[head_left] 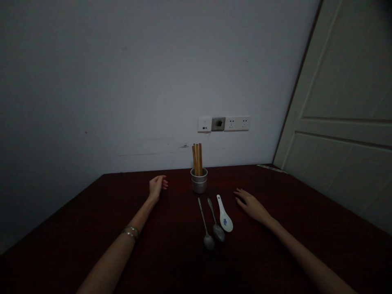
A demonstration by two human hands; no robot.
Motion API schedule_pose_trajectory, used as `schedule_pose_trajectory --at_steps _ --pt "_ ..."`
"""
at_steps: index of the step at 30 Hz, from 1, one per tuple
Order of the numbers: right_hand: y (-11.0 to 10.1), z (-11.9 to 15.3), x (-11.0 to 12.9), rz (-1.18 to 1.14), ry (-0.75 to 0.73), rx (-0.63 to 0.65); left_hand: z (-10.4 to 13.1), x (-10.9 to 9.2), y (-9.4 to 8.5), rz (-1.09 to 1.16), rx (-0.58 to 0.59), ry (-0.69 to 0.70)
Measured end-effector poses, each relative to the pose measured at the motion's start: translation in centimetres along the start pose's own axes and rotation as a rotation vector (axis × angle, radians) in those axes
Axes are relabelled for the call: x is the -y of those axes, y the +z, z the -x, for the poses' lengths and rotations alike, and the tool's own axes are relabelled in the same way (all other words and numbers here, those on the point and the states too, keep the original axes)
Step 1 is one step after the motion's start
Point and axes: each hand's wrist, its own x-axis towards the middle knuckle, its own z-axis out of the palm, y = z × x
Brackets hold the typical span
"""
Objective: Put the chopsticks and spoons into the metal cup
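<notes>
My left hand (157, 186) rests on its side on the dark red table, left of a metal cup (199, 184). Its fingers are loosely curled, the thumb stands apart from them, and no object shows in it. My right hand (248, 203) lies palm down with fingers spread, holding nothing. Nearest to it is a white soup spoon (224, 216) with a blue mark in the bowl. Beside that lie a metal spoon (217, 224) and a long-handled metal spoon (206, 228), bowls toward me. Several wooden chopsticks (197, 159) stand upright in the cup; their lower ends are hidden.
The table (174, 253) meets a pale wall (137, 81) at the back. Wall sockets (237, 123) sit above the cup, to its right. A panelled door (346, 122) rises on the right. A thin flat strip (272, 168) lies at the back right edge.
</notes>
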Motion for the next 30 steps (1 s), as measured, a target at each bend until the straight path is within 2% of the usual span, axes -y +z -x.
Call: schedule_pose_trajectory --at_steps 2,3,6,8,9,10,11,13,15,20,30 --pt "0.1 0.0 -0.2 -0.009 -0.002 -0.002 0.4 -3.3 0.2 -0.004 0.011 0.069" --pt "0.2 -0.1 -0.3 -0.011 -0.003 -0.003 0.9 -5.2 0.4 -0.011 0.079 0.119" --pt "0.3 -0.1 -0.4 -0.003 -0.005 -0.007 3.9 -10.5 1.8 -0.16 0.395 0.24" --pt "0.2 -0.1 -0.3 0.002 -0.008 -0.011 6.8 -12.4 3.2 -0.343 0.662 0.324" --pt "0.2 0.0 -0.2 0.003 -0.011 -0.012 8.3 -12.6 4.0 -0.458 0.814 0.4" --pt "0.1 0.0 -0.1 0.005 -0.015 -0.013 9.6 -12.5 4.6 -0.582 0.947 0.502" --pt "0.1 0.0 -0.1 0.007 -0.016 -0.014 10.7 -12.0 5.2 -0.698 1.024 0.6" --pt "-0.1 0.1 0.1 0.012 -0.01 -0.015 12.3 -10.5 6.0 -0.893 1.106 0.759" --pt "-0.2 0.1 0.2 0.011 -0.006 -0.015 12.9 -8.7 6.3 -1.029 1.152 0.858" --pt "-0.3 0.1 0.4 0.008 -0.009 -0.021 12.8 -6.1 6.0 -1.165 1.177 0.952" --pt "-0.2 0.1 0.2 0.022 -0.006 -0.017 12.9 -5.2 5.8 -1.228 1.201 1.135"
